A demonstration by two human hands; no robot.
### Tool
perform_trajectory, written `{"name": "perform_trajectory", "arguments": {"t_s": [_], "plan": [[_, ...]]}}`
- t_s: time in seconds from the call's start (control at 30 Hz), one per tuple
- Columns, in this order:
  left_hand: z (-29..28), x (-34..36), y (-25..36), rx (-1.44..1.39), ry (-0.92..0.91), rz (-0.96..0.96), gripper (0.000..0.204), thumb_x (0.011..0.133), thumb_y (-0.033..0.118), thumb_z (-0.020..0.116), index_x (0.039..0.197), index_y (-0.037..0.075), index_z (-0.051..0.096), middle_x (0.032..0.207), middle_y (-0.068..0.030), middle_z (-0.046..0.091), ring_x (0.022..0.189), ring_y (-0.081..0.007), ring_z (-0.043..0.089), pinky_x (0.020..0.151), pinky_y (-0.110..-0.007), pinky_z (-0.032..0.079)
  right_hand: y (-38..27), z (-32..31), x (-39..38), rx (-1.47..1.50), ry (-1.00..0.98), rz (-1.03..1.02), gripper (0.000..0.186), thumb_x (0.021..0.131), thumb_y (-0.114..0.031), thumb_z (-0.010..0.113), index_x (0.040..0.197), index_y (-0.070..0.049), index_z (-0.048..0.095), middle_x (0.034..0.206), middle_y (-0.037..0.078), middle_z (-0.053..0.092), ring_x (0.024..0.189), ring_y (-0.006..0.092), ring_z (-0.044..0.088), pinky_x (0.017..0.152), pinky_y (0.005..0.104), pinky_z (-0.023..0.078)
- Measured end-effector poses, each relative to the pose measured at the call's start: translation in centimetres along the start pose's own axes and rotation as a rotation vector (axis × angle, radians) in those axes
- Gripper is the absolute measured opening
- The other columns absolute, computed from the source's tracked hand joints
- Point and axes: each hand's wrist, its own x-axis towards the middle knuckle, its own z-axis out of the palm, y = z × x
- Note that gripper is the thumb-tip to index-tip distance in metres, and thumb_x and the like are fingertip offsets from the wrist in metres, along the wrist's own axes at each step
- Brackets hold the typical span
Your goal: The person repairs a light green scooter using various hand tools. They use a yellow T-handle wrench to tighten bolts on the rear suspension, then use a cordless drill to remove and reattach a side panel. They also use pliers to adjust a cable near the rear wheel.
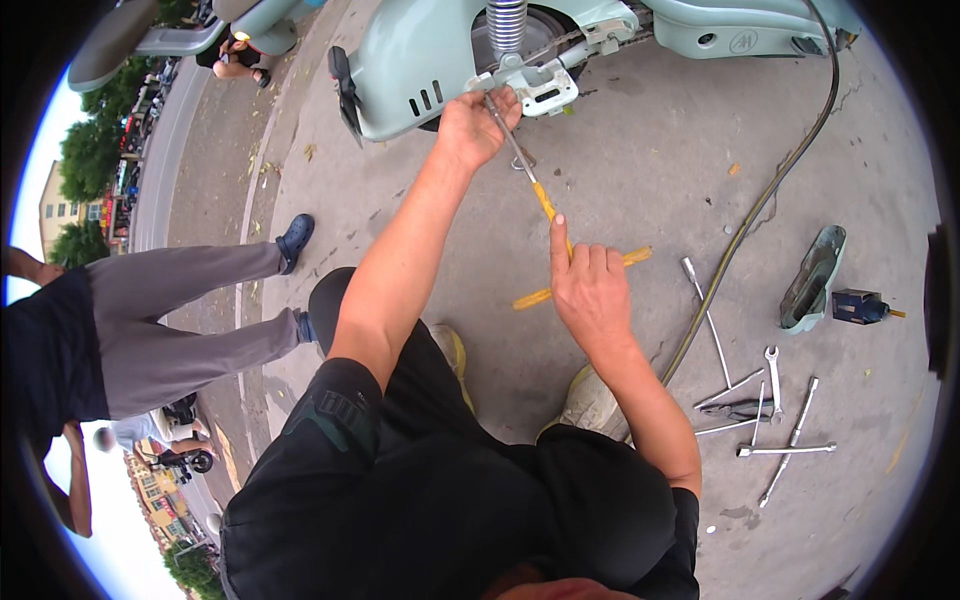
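Note:
A long T-handle wrench [545, 203], with a metal shaft and yellow-wrapped crossbar, slants up to a pale green scooter [410, 75]. My right hand [592, 295] grips the crossbar, its index finger stretched along the shaft. At the other end my left hand [478, 128], palm up, steadies the metal shaft with its fingers. That end is beside a silver bracket [548, 92] under the scooter's coil spring [506, 25]; whether it sits on a fastener cannot be made out. A small metal piece [524, 158] lies on the ground below the bracket.
A black-yellow hose [735, 235] curves along the right. Beyond it lie a green shell part [815, 280], a dark box [862, 306], an open-end wrench [773, 383], pliers [740, 410] and a cross wrench [790, 448]. Someone in grey trousers [190, 285] stands close at left.

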Motion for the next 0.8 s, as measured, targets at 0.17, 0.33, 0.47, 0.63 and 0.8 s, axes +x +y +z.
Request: {"name": "perform_trajectory", "arguments": {"t_s": [0.17,0.33,0.47,0.63,0.8], "plan": [[-0.7,0.3,-1.1,-0.066,0.043,0.015,0.026,0.101,0.019,0.034,0.103,-0.001,0.05,0.097,-0.013,0.057,0.091,-0.0266,0.059,0.092,-0.046,0.051,2.6,1.3,-5.5,0.268,0.189,0.053,0.051,0.089,-0.01,0.058,0.138,0.004,0.053,0.075,0.01,0.059,0.07,0.0227,0.057,0.071,0.0383,0.047],[-1.4,-6.7,-4.9,0.042,-0.176,0.092,0.021,0.09,0.02,0.042,0.096,0.002,0.053,0.097,-0.008,0.054,0.089,-0.0246,0.056,0.089,-0.041,0.049,5.7,-1.9,-12.4,1.376,0.198,0.843,0.049,0.103,-0.026,0.05,0.143,0.002,0.048,0.074,0.002,0.052,0.066,0.0114,0.046,0.068,0.0284,0.045],[3.2,-7.6,-9.3,0.061,-0.223,-0.191,0.031,0.093,0.025,0.044,0.108,0.0,0.056,0.094,-0.0045,0.049,0.082,-0.0182,0.05,0.08,-0.035,0.048,9.1,-3.1,-10.2,1.367,0.314,0.906,0.052,0.103,-0.031,0.051,0.143,0.002,0.048,0.072,0.0,0.049,0.065,0.0086,0.043,0.062,0.0254,0.04],[12.2,-1.8,-10.5,0.673,-0.283,-0.134,0.04,0.106,0.037,0.041,0.115,0.0,0.054,0.086,-0.0008,0.041,0.073,-0.0126,0.042,0.065,-0.031,0.04,11.9,-3.3,-2.6,1.481,0.299,0.777,0.05,0.103,-0.03,0.053,0.14,0.003,0.051,0.07,-0.001,0.048,0.064,0.0078,0.042,0.059,0.0248,0.035],[14.2,2.7,-8.9,0.875,-0.298,-0.094,0.029,0.106,0.031,0.047,0.103,0.003,0.053,0.081,0.0011,0.038,0.066,-0.0109,0.039,0.06,-0.029,0.036,11.5,-3.2,0.8,1.679,0.327,0.84,0.048,0.103,-0.03,0.053,0.136,0.005,0.053,0.068,-0.002,0.045,0.062,0.0072,0.038,0.058,0.0238,0.033]]}}
